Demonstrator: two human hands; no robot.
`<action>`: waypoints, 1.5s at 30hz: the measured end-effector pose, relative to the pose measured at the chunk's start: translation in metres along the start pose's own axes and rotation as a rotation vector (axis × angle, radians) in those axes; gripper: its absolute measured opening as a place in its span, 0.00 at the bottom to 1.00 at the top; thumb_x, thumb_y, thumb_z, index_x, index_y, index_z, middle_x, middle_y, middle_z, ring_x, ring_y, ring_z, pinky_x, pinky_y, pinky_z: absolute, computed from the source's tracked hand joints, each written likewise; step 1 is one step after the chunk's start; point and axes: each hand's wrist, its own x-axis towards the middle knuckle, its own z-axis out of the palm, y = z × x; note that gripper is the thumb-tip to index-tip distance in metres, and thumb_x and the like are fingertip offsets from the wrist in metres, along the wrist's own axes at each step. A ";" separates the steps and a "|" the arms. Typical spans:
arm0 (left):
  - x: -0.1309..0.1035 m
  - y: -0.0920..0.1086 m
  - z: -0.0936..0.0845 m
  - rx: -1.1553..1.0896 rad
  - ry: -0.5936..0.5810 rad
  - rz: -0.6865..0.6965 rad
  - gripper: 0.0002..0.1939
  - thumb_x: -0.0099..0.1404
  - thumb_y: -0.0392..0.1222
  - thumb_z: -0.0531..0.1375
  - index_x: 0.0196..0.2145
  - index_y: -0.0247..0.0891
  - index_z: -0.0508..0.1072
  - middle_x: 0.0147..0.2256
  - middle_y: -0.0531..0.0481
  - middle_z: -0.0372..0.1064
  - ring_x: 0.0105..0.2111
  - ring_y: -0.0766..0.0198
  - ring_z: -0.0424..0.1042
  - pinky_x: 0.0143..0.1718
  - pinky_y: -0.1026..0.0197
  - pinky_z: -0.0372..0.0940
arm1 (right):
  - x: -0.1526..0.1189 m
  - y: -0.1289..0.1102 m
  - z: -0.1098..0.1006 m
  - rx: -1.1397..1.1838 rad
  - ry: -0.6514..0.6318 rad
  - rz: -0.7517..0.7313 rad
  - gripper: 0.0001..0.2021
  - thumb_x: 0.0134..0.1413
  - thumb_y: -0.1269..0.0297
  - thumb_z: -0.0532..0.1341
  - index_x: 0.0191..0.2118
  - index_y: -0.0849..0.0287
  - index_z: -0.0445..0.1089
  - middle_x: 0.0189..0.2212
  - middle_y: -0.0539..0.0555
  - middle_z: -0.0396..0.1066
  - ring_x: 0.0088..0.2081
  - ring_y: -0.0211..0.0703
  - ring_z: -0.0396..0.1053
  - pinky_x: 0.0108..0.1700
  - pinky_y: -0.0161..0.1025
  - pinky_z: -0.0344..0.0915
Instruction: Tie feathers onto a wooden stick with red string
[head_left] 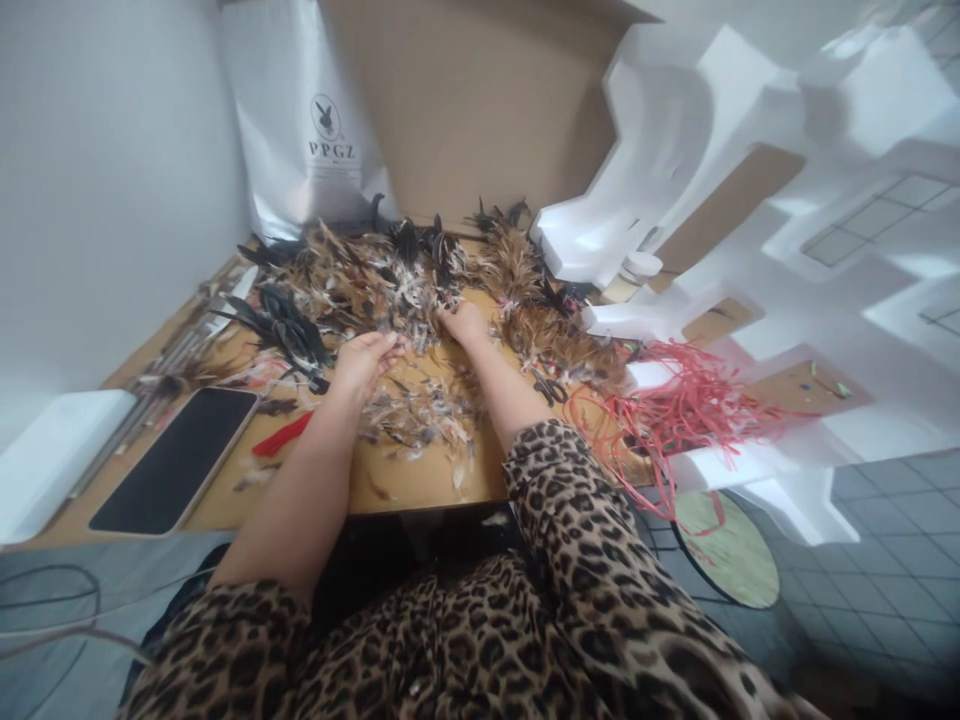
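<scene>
My left hand (365, 362) hovers over the yellow-brown tabletop in front of the feather pile, thumb and fingertips pinched together. Whatever lies between those fingertips is too small to make out. Farther forward and to the right, my right hand (465, 322) has its fingers closed on feathers at the edge of the heap of brown, black and white feathers (345, 275). Below and between both hands lie loose pale feathers (420, 415). A dark feather bunch (281, 325) is just left of my left hand, and brown feather bunches (555, 340) lie right of my right hand.
Black scissors (551, 385) lie right of my right forearm. Tangled red strings (690, 400) hang over white foam packing (675, 110) at right. At left are a phone (176, 460), a white box (64, 455) and a red strip (283, 435). A silver bag (300, 100) stands behind.
</scene>
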 end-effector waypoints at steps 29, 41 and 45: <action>-0.003 0.011 -0.004 0.014 -0.028 0.031 0.08 0.49 0.37 0.67 0.24 0.33 0.71 0.36 0.44 0.76 0.28 0.70 0.73 0.25 0.72 0.64 | -0.068 0.002 -0.026 -0.103 0.059 -0.705 0.13 0.56 0.70 0.53 0.39 0.56 0.75 0.46 0.57 0.69 0.51 0.52 0.59 0.53 0.49 0.54; -0.006 0.015 -0.001 0.036 -0.012 0.043 0.07 0.52 0.37 0.66 0.24 0.32 0.71 0.34 0.44 0.76 0.28 0.71 0.72 0.26 0.72 0.64 | -0.065 0.016 -0.024 0.127 0.036 -0.341 0.11 0.52 0.65 0.56 0.34 0.62 0.75 0.30 0.53 0.73 0.34 0.43 0.68 0.40 0.37 0.62; -0.004 0.013 -0.001 0.048 -0.046 0.037 0.07 0.53 0.37 0.66 0.25 0.32 0.72 0.30 0.45 0.75 0.25 0.71 0.72 0.24 0.73 0.63 | -0.076 0.016 -0.030 0.047 -0.247 -0.419 0.07 0.46 0.66 0.61 0.26 0.62 0.74 0.22 0.50 0.71 0.26 0.37 0.66 0.31 0.33 0.57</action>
